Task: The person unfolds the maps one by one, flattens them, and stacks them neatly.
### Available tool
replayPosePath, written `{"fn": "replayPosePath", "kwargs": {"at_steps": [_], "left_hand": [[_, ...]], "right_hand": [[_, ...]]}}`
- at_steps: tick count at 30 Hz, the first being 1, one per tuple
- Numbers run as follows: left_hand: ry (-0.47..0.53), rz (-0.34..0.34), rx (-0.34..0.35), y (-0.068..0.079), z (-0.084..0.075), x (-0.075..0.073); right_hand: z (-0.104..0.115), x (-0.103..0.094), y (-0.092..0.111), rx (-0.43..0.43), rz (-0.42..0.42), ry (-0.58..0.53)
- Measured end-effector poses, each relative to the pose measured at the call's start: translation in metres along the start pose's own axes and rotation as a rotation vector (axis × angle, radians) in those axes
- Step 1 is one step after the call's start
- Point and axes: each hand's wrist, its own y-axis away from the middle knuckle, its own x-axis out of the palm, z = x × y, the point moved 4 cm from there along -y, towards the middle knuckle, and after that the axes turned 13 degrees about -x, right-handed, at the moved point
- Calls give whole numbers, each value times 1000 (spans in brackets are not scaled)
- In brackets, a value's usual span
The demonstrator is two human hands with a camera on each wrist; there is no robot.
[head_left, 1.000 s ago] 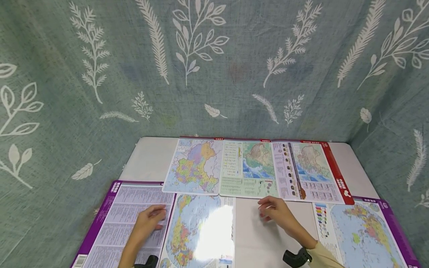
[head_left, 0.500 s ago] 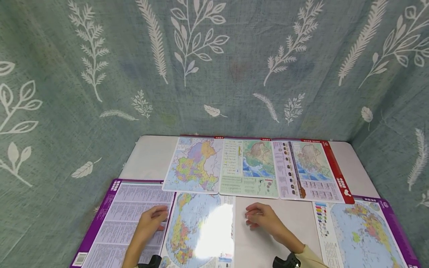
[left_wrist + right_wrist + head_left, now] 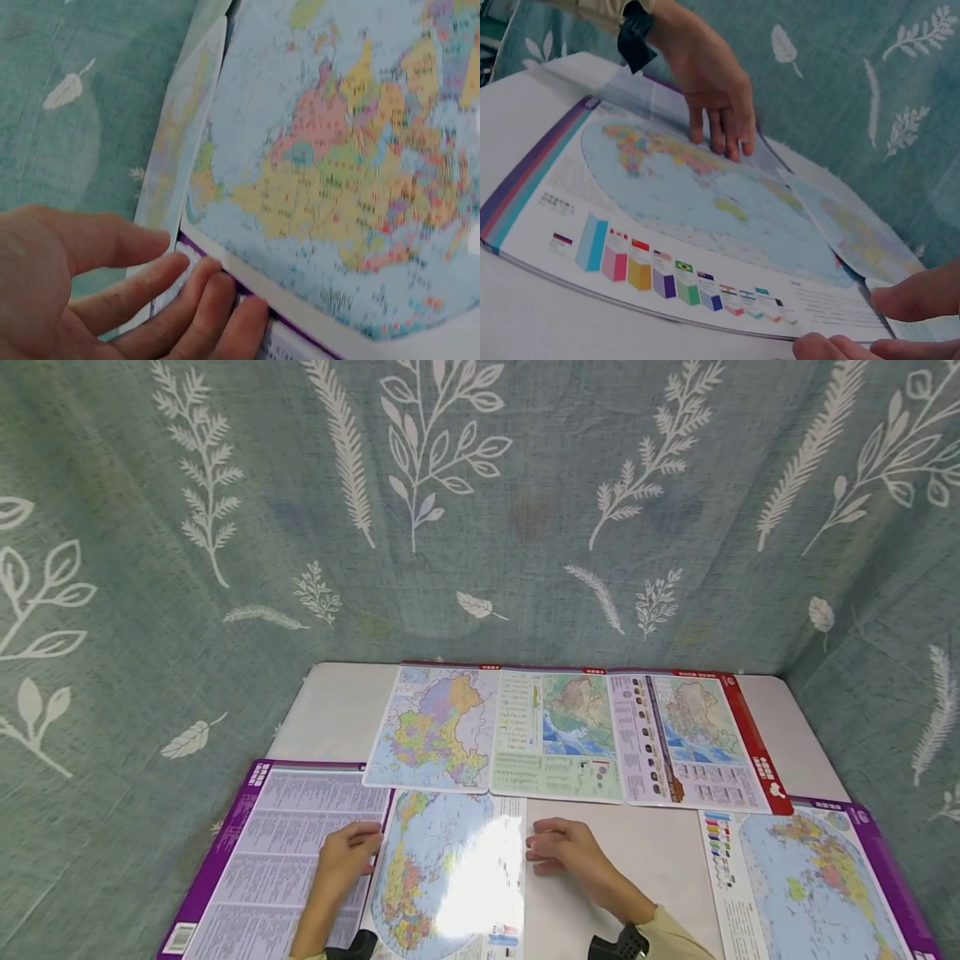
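A glossy world map sheet [image 3: 420, 868] lies flat on the table between my two hands, a bright glare over its right half. My left hand [image 3: 347, 856] is at its left edge, above a purple-bordered text sheet [image 3: 292, 852], with loosely bent fingers. In the left wrist view, the left fingertips [image 3: 214, 274] are right at the map's white border. Across from it, my right hand [image 3: 566, 852] has its fingertips at the map's right edge. The right wrist view shows the right thumb [image 3: 915, 296] apart from the fingers, near the map's corner.
Behind the map, a row of three joined map panels [image 3: 558, 739] with a red border lies along the back of the white table [image 3: 337, 710]. Another purple-bordered world map [image 3: 810, 885] lies at the right. A green leaf-patterned cloth [image 3: 480, 527] hangs around the back and sides.
My right hand has moved left across the bare tabletop to the world map's right edge. My left hand has shifted slightly right toward the left edge. The sheets lie as before.
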Motion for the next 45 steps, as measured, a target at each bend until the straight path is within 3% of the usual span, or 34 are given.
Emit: {"fn": "replayPosePath", "kwargs": {"at_steps": [9, 20, 24, 27, 38, 45], "left_hand": [[-18, -56, -36, 5, -5, 0], [-66, 20, -56, 7, -2, 1], [-104, 78, -67, 11, 0, 3], [-111, 81, -73, 13, 1, 4], [-181, 58, -44, 17, -1, 2], [-161, 83, 8, 22, -5, 1]], "right_hand": [[-5, 7, 1, 16, -43, -16], [-15, 16, 7, 10, -23, -9], [-18, 20, 15, -4, -25, 43], [-19, 22, 20, -15, -40, 91], [-20, 28, 27, -19, -52, 157], [-19, 26, 31, -38, -27, 204]]}}
